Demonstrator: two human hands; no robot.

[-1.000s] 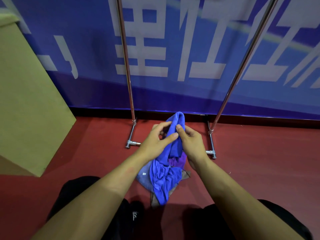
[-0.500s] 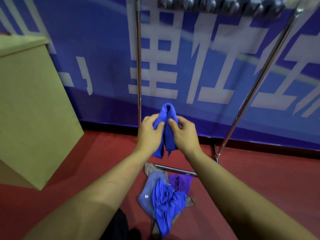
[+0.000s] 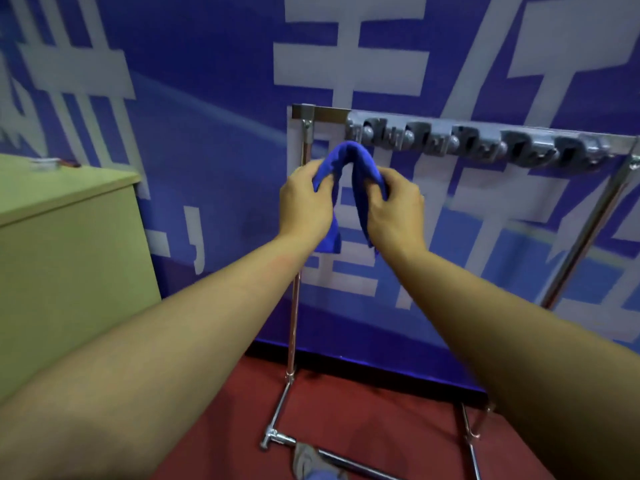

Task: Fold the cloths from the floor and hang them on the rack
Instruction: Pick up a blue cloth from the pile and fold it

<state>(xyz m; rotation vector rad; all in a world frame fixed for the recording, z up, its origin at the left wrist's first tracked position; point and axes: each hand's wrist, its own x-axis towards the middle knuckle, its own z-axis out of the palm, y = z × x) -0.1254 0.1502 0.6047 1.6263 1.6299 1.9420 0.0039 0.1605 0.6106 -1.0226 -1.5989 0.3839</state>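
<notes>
A blue cloth (image 3: 349, 161) is folded into an arch and held up between both hands, its two ends hanging down. My left hand (image 3: 306, 202) grips its left side and my right hand (image 3: 394, 206) grips its right side. The cloth sits just below the left end of the metal rack's top bar (image 3: 329, 114), which carries a row of grey clips (image 3: 467, 145). At the bottom edge a grey cloth (image 3: 306, 462) from the floor pile lies over the rack's base bar.
A light green cabinet (image 3: 69, 254) stands to the left. A blue banner with white characters (image 3: 207, 98) covers the wall behind the rack. The floor (image 3: 363, 410) is red. The rack's right post (image 3: 588, 230) slants down at the right.
Both hands have lifted the folded blue cloth from near the floor pile up to the rack's top bar. The view has tilted upward, so the pile has dropped almost out of sight.
</notes>
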